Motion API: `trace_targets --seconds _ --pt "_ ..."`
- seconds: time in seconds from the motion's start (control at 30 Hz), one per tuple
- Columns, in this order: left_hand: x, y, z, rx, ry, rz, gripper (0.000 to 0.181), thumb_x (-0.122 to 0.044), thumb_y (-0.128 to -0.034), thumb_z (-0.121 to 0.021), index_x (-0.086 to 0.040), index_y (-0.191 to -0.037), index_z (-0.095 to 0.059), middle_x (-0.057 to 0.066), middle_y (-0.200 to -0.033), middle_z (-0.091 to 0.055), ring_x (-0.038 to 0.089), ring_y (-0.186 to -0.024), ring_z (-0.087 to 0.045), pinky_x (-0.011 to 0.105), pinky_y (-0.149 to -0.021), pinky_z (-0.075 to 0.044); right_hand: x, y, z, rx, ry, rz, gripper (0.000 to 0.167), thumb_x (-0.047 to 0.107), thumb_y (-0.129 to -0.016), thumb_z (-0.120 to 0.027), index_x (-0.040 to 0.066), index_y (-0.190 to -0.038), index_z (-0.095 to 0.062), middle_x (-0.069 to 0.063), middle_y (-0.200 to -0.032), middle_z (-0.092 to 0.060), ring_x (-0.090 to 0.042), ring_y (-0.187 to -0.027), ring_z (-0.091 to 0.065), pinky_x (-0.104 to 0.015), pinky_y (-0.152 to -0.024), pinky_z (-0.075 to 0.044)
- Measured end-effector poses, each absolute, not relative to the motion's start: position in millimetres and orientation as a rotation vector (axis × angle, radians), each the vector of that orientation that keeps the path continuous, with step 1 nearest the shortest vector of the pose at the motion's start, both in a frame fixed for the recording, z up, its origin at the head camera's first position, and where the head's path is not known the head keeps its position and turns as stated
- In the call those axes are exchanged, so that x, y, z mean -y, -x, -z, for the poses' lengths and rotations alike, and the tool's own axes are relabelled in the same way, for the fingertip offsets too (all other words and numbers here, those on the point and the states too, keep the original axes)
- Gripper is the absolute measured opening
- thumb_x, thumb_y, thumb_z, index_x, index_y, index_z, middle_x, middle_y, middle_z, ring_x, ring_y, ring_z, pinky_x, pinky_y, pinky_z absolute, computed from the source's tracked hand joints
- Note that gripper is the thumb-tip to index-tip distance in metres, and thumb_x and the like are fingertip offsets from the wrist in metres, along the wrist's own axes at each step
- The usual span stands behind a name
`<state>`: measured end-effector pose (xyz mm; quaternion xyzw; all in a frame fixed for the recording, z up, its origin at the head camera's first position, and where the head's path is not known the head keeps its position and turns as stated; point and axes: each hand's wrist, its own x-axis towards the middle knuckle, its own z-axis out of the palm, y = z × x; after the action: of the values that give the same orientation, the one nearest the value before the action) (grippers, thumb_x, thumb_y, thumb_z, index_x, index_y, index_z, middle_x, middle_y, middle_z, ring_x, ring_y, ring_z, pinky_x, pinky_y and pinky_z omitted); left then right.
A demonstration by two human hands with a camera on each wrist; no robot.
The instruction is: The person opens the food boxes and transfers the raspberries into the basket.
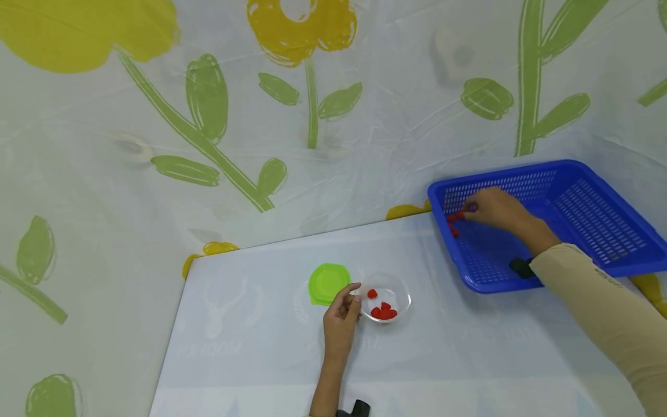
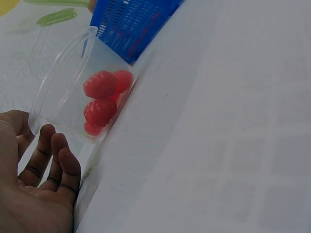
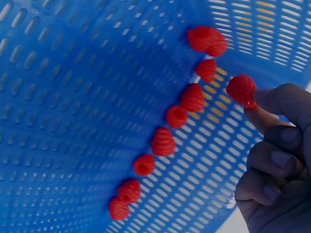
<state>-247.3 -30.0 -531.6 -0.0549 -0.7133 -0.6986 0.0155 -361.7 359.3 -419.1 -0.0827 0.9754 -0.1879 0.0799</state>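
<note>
My left hand point(image 1: 341, 321) holds the near-left rim of a clear plastic bowl point(image 1: 403, 298), thumb and forefinger at the edge. Inside the bowl lie several red raspberries point(image 2: 100, 112), seen through its side in the left wrist view. Over in the blue plastic basket point(image 1: 471, 284), my right hand point(image 1: 497, 211) pinches one raspberry point(image 3: 241, 91) between thumb and forefinger, lifted off the basket's surface. Other raspberries point(image 3: 163, 141) form a line along the crease where basket floor and wall meet.
A bright green lid point(image 1: 329, 282) lies on the white table point(image 1: 250, 341), just left of the bowl. The basket stands at the table's back right, against a wall covering point(image 1: 380, 133) printed with flowers.
</note>
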Motion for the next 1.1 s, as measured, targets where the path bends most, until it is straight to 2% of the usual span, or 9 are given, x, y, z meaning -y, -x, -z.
trace_targets --seconds 0.23,0.47,0.6,0.77,1.0,1.1 --pt "30.9 248.2 537.1 2.186 0.205 2.200 0.025 -0.016 -0.0978 -0.067 -0.014 -0.122 -0.070 0.009 -0.085 -0.059 0.019 -0.068 -0.055 0.019 -0.061 -0.049 -362.6 364.0 429.2 -2.902 0.242 0.540 0.022 0.012 -0.088 -0.073 -0.006 -0.101 -0.074 -0.019 -0.095 -0.071 -0.032 -0.085 -0.066 -0.050 -0.071 -0.053" --pt "30.0 248.5 536.5 2.181 0.209 2.194 0.027 -0.011 -0.0982 -0.065 -0.010 -0.125 -0.068 0.012 -0.086 -0.059 0.015 -0.068 -0.055 0.019 -0.061 -0.049 -365.2 367.0 434.6 -2.885 0.219 0.522 0.025 0.014 -0.087 -0.074 -0.006 -0.103 -0.073 -0.018 -0.093 -0.070 -0.033 -0.086 -0.065 -0.052 -0.071 -0.053" --pt "31.3 248.4 536.7 2.196 0.200 2.200 0.026 -0.013 -0.0982 -0.066 -0.013 -0.124 -0.069 0.010 -0.087 -0.060 0.012 -0.069 -0.055 0.018 -0.062 -0.049 -364.0 366.8 436.1 -2.862 0.205 0.523 0.026 0.015 -0.087 -0.075 -0.007 -0.101 -0.073 -0.017 -0.091 -0.070 -0.030 -0.083 -0.065 -0.051 -0.068 -0.054" --pt "31.6 248.1 537.1 2.206 0.192 2.207 0.025 -0.017 -0.0978 -0.067 -0.015 -0.123 -0.069 0.009 -0.086 -0.059 0.016 -0.069 -0.055 0.019 -0.062 -0.049 -363.2 367.0 437.7 -2.842 0.201 0.541 0.029 0.017 -0.088 -0.076 -0.008 -0.101 -0.073 -0.015 -0.090 -0.070 -0.029 -0.080 -0.064 -0.048 -0.066 -0.054" --pt "30.0 247.3 532.5 2.205 0.195 2.187 0.026 -0.007 -0.0981 -0.064 -0.006 -0.124 -0.068 0.012 -0.084 -0.058 0.016 -0.068 -0.054 0.018 -0.061 -0.048 -362.6 371.3 442.8 -2.831 0.245 0.460 0.021 0.019 -0.089 -0.074 -0.002 -0.091 -0.074 -0.008 -0.082 -0.067 -0.023 -0.072 -0.060 -0.045 -0.061 -0.051" --pt "30.3 244.6 522.7 2.220 0.214 2.168 0.026 -0.004 -0.0980 -0.063 -0.002 -0.124 -0.067 0.012 -0.083 -0.058 0.016 -0.067 -0.054 0.019 -0.061 -0.049 -362.4 372.0 445.6 -2.838 0.250 0.455 0.020 0.018 -0.089 -0.074 -0.001 -0.091 -0.074 -0.007 -0.081 -0.067 -0.024 -0.072 -0.060 -0.046 -0.063 -0.052"
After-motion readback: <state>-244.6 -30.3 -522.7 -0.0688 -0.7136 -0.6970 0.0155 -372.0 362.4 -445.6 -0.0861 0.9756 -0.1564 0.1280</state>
